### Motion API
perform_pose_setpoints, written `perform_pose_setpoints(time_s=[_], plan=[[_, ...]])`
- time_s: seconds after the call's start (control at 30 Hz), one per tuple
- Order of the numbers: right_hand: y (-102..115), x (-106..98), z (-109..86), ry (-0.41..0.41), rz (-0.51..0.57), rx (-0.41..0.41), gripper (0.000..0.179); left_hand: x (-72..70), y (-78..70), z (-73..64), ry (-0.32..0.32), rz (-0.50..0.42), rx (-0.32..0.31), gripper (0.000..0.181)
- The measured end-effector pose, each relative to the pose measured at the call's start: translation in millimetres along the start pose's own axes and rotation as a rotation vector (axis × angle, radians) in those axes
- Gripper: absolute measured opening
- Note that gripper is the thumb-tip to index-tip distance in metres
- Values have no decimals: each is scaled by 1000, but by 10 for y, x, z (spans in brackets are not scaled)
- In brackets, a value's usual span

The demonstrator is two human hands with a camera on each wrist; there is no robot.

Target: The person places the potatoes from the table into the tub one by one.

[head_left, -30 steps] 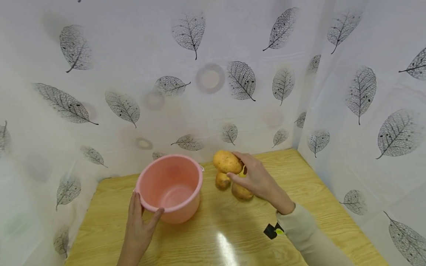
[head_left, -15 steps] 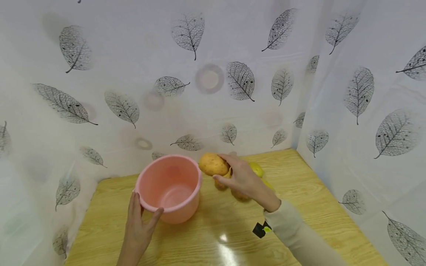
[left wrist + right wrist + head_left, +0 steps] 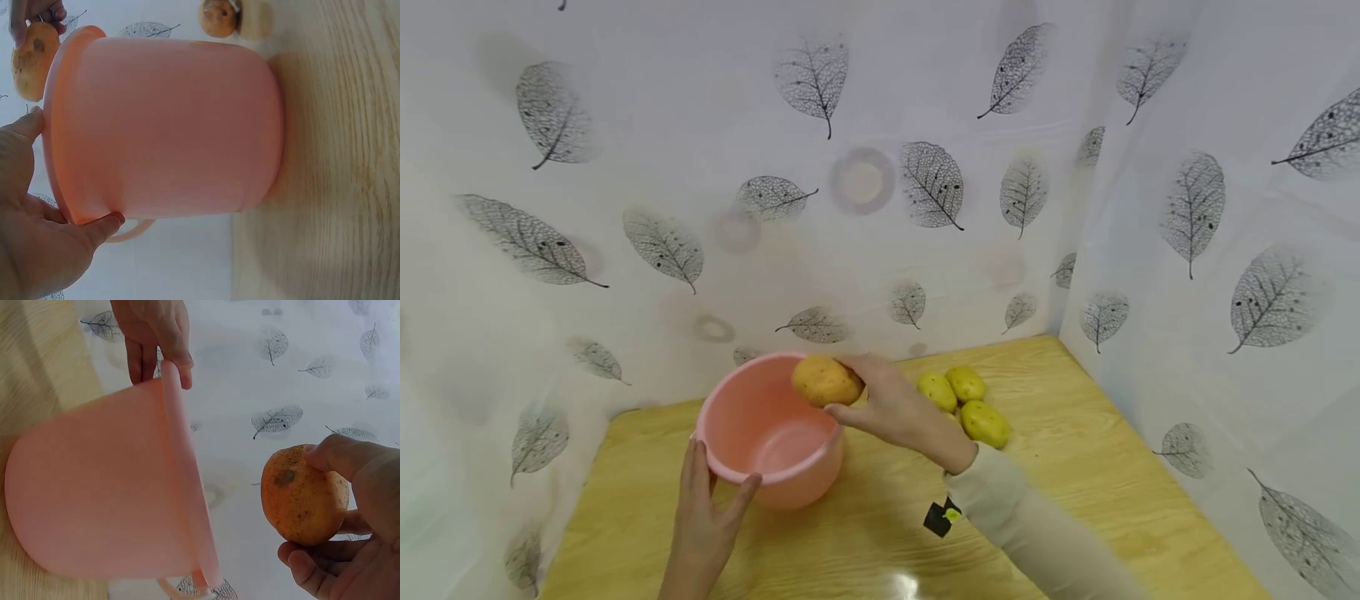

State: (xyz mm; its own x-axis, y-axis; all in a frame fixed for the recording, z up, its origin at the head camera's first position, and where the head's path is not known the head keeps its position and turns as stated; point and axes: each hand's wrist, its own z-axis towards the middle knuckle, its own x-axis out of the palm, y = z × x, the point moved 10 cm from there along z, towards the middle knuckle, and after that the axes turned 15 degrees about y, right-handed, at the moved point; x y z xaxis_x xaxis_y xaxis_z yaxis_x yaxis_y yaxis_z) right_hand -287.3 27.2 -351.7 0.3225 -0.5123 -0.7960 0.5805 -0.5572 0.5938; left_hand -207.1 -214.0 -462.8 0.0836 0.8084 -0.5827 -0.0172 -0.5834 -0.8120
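A pink plastic bucket [image 3: 801, 490] stands upright on the wooden table, its mouth facing up. My left hand [image 3: 703, 525] grips its near-left rim, with the thumb and fingers spread along the edge [image 3: 56, 250]. The right hand [image 3: 898, 412] holds a large tan potato [image 3: 823, 381] between thumb and fingers. In the head view that potato overlaps the bucket's right rim. The right wrist view shows dark spots on the potato [image 3: 303, 494], held above the level of the rim and apart from it. The bucket's visible inside holds nothing.
Several yellow-green potatoes [image 3: 985, 423] lie together on the table [image 3: 1075, 467], right of the bucket and partly behind the right arm. Another potato [image 3: 217, 17] appears beyond the bucket in the left wrist view. A leaf-patterned white sheet [image 3: 865, 250] surrounds the table's back and sides.
My right hand has carried the potato leftward from above the other potatoes to the bucket's rim, uncovering the yellow-green ones. The left hand keeps its hold on the bucket.
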Motion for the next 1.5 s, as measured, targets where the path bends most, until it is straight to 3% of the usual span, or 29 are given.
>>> perform_pose_setpoints(time_s=[0.23,0.57,0.7,0.87,1.13,1.5], plan=[[230,230,163,43,-16,-57,70,-5,24,-14,4,3,-25,109],[509,432,347,69,-74,-138,66,-13,-44,4,-14,3,27,106],[568,504,393,91,-65,-150,66,-8,-20,12,11,0,-7,107],[531,583,417,123,-69,-97,68,9,14,16,25,-11,-32,108],[442,681,450,159,-59,-52,67,-2,-21,2,-7,-15,7,106],[343,990,600,295,-228,-39,54,-1,-12,-14,-13,-21,-4,106]])
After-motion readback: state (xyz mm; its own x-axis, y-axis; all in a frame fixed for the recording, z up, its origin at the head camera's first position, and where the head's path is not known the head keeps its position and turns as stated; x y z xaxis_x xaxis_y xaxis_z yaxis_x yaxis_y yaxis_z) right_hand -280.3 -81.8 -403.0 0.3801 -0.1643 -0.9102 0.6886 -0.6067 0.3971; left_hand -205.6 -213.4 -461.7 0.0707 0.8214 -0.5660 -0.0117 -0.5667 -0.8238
